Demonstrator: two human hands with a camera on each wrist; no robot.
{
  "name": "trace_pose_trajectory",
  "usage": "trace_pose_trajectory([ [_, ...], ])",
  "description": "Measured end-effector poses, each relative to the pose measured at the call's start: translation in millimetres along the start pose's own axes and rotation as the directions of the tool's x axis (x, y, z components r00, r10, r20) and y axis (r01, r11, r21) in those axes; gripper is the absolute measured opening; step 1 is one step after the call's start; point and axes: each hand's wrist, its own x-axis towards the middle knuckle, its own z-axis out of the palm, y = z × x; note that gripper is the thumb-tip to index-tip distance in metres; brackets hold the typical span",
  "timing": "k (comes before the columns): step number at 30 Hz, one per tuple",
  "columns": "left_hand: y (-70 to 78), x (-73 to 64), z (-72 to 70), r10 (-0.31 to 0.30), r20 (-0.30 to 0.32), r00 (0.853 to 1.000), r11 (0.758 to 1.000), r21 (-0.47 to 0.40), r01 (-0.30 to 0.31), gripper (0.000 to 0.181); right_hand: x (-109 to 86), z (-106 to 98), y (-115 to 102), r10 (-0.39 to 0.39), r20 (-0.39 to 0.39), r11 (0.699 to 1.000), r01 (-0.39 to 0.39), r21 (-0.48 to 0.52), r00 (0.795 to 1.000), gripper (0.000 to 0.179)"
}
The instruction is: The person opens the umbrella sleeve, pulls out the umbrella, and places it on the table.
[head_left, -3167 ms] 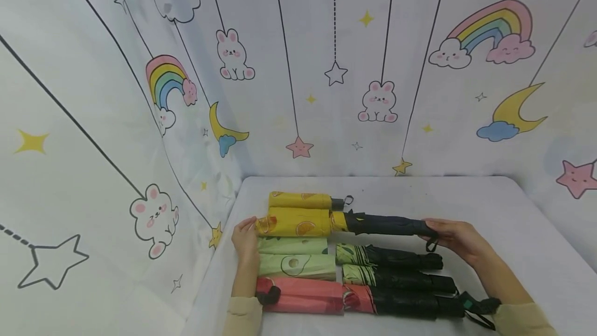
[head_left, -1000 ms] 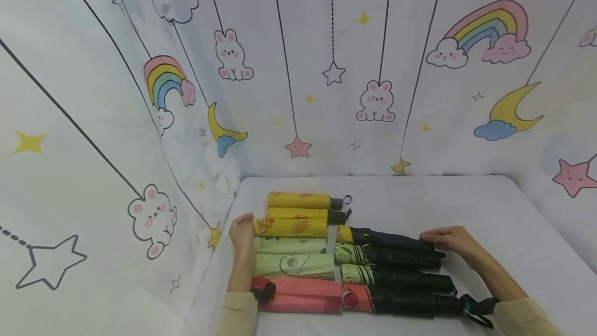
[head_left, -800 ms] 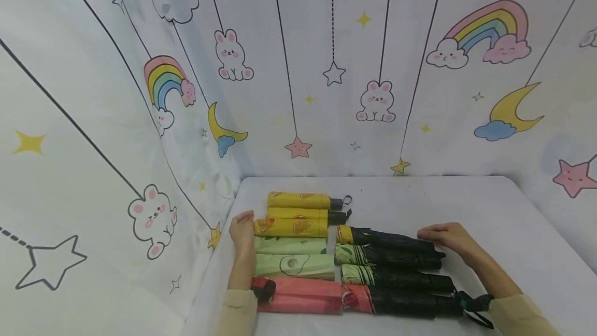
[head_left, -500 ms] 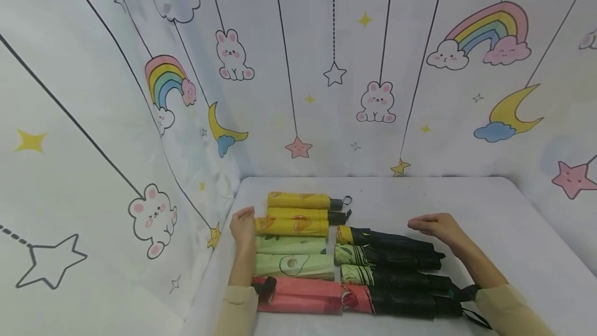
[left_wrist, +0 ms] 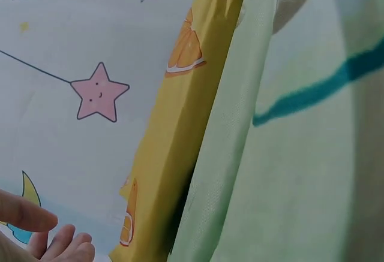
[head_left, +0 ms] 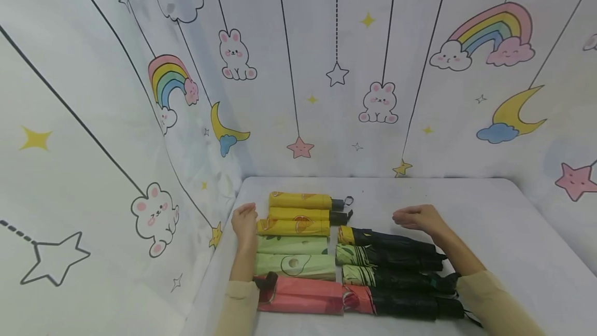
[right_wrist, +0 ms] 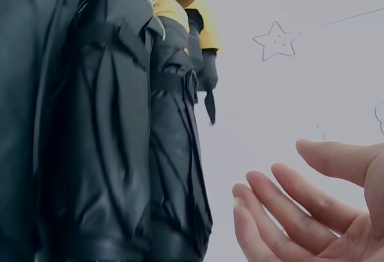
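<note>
My left hand (head_left: 244, 222) is at the left end of a flat yellow orange-print umbrella sleeve (head_left: 282, 228). In the left wrist view its thumb and fingers (left_wrist: 37, 241) are loosely parted, with nothing between them. My right hand (head_left: 422, 219) hovers behind a folded black umbrella with a yellow end (head_left: 392, 239); the right wrist view shows its fingers (right_wrist: 309, 190) spread and holding nothing. Two yellow umbrellas, one at the back (head_left: 298, 200) and one before it (head_left: 291, 214), have dark handles sticking out at the right.
Towards me lie pale green avocado-print sleeves (head_left: 308, 268) and a red sleeve (head_left: 308, 294), on the left. To their right are black umbrellas with green ends (head_left: 401, 259) and one with a red end (head_left: 406, 302). All rest on a white table (head_left: 466, 196) before a patterned cloth (head_left: 345, 40).
The black umbrella with the yellow end was lowered towards me beside the green-ended ones, and my right hand let go and moved back and left. My left hand came off the yellow sleeve.
</note>
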Motion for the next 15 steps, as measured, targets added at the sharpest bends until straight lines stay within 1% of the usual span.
trace_pose_trajectory([
  [4,1.0,1.3,6.1,-0.007,0.015,1.000,1.000,-0.003,0.007,0.034,10.0,8,-6,0.018,-0.009,0.999,-0.017,0.039,1.000,0.044],
  [8,2.4,2.2,12.6,-0.004,0.004,1.000,1.000,0.016,0.004,0.033,17.8,15,-13,0.015,0.004,0.998,-0.016,0.059,1.000,0.045],
  [11,3.3,3.8,17.0,-0.006,-0.003,1.000,1.000,0.027,0.006,0.031,21.9,21,-19,0.010,0.017,0.999,-0.010,0.033,1.000,0.047],
  [15,4.5,6.3,22.9,-0.002,0.004,1.000,0.999,0.034,0.001,0.031,28.1,28,-25,0.025,0.014,1.000,-0.025,0.015,1.000,0.048],
])
